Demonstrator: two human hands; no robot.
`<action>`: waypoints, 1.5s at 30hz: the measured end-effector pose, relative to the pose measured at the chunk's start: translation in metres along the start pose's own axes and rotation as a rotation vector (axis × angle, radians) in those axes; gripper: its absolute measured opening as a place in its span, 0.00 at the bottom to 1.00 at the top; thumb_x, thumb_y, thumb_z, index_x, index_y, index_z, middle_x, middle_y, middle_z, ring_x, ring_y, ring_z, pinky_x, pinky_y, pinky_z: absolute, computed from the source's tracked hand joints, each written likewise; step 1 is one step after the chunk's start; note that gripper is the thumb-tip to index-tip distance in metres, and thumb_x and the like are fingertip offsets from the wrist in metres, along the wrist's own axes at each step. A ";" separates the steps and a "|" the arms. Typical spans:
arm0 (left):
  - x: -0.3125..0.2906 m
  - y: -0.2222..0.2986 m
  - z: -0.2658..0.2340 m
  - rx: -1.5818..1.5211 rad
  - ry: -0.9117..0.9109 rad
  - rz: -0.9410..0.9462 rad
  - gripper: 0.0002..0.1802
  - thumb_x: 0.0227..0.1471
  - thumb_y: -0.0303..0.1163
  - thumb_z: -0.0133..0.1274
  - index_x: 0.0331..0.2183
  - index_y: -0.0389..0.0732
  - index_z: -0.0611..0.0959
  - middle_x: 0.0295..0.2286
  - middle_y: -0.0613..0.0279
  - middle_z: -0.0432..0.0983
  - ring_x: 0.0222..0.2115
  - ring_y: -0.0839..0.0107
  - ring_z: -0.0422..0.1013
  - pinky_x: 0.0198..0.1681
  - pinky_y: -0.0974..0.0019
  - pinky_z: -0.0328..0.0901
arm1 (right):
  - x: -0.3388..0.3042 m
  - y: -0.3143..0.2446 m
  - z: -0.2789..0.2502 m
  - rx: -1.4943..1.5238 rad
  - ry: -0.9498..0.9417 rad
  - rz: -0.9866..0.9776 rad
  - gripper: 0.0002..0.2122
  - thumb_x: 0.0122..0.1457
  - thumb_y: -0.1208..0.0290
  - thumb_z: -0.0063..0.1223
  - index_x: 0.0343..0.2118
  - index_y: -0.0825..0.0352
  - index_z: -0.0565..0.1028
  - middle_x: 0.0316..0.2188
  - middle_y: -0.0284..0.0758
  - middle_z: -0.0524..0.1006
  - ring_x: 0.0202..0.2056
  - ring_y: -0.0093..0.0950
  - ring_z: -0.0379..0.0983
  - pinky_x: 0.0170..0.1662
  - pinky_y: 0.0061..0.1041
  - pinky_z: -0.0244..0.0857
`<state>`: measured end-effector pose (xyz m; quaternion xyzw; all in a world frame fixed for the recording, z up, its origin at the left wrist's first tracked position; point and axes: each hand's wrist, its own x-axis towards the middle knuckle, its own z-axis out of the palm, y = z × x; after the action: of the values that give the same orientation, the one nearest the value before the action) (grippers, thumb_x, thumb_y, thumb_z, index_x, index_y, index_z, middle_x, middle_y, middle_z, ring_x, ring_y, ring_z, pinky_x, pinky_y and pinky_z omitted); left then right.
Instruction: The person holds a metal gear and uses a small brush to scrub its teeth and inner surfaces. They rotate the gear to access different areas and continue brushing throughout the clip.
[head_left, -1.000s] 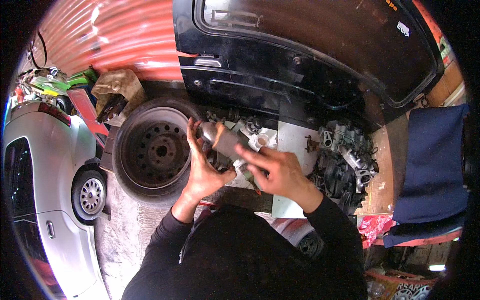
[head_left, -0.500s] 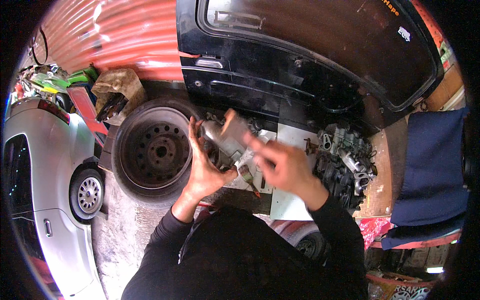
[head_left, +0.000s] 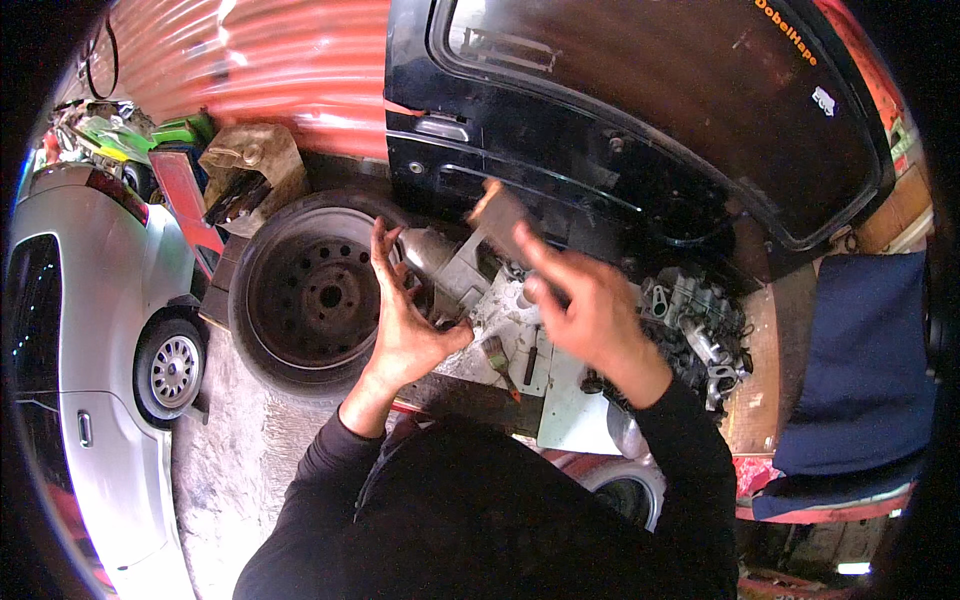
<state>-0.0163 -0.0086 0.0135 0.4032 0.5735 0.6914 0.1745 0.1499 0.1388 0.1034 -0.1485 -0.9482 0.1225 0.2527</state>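
Right of the dark steel wheel [head_left: 300, 330], the left hand [head_left: 415, 335] is resting, grip unclear, at a silver rounded metal part [head_left: 430, 252]; farther right, the right hand [head_left: 597, 312] is clamping a flat grey-brown piece [head_left: 502, 220]. Firm bracing probably helps.

Left fingers [head_left: 383, 262] spread wide from thumb; right fingers [head_left: 546, 256] curl, index extended.

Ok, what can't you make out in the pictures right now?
All in the head view:
Flat tool: its surface is blurred; the right hand hides its held end.
Grey metal part: left edge partly behind the left hand.
Engine: partly behind the right hand.
Silver car: cut off by the left rim.
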 end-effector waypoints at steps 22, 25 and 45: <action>-0.001 -0.010 0.002 0.029 -0.045 0.079 0.79 0.30 0.21 0.71 0.70 0.49 0.32 0.65 0.45 0.43 0.62 0.52 0.58 0.61 0.50 0.65 | -0.004 -0.006 0.001 -0.023 -0.252 -0.101 0.27 0.62 0.69 0.55 0.65 0.42 0.68 0.22 0.39 0.75 0.21 0.36 0.76 0.25 0.35 0.71; -0.001 -0.007 0.005 -0.015 -0.042 0.028 0.79 0.30 0.22 0.71 0.70 0.49 0.32 0.64 0.45 0.44 0.61 0.52 0.59 0.61 0.51 0.66 | -0.003 -0.007 -0.003 -0.076 -0.232 -0.031 0.27 0.62 0.69 0.55 0.65 0.41 0.68 0.25 0.39 0.78 0.23 0.37 0.77 0.26 0.36 0.72; 0.001 -0.012 0.003 -0.025 -0.020 0.059 0.79 0.29 0.22 0.71 0.70 0.47 0.32 0.64 0.45 0.45 0.60 0.52 0.60 0.62 0.48 0.64 | -0.002 -0.023 -0.001 -0.112 -0.346 -0.050 0.27 0.61 0.69 0.56 0.64 0.43 0.70 0.34 0.41 0.82 0.28 0.42 0.80 0.32 0.39 0.76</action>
<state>-0.0173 -0.0029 0.0030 0.4246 0.5511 0.6993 0.1647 0.1472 0.1168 0.1099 -0.1158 -0.9862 0.0867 0.0803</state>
